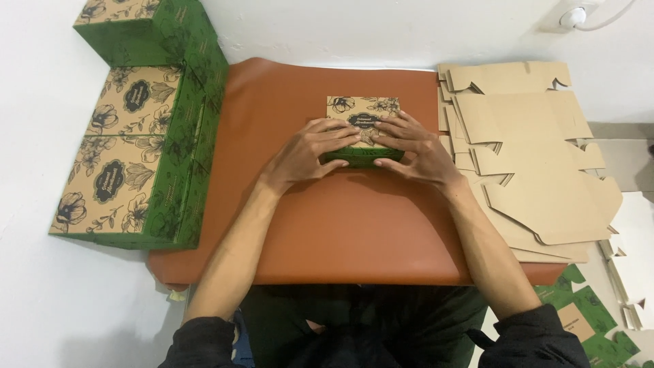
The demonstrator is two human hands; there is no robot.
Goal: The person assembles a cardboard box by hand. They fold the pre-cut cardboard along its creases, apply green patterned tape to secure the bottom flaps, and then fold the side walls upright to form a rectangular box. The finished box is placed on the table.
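A small assembled box [362,109] with a tan floral lid and green sides sits in the middle of a brown leather mat [340,225]. My left hand [310,151] lies on the box's left half, fingers across the lid and thumb at the green front wall. My right hand [415,150] mirrors it on the right half, fingers on the lid, thumb against the front edge. Both hands press on the box from above and grip its front.
Several finished green and tan boxes [136,143] are stacked at the left, one more [146,27] behind them. A fanned pile of flat brown cardboard blanks [531,157] lies at the right. Printed green blanks [586,320] lie on the floor at lower right.
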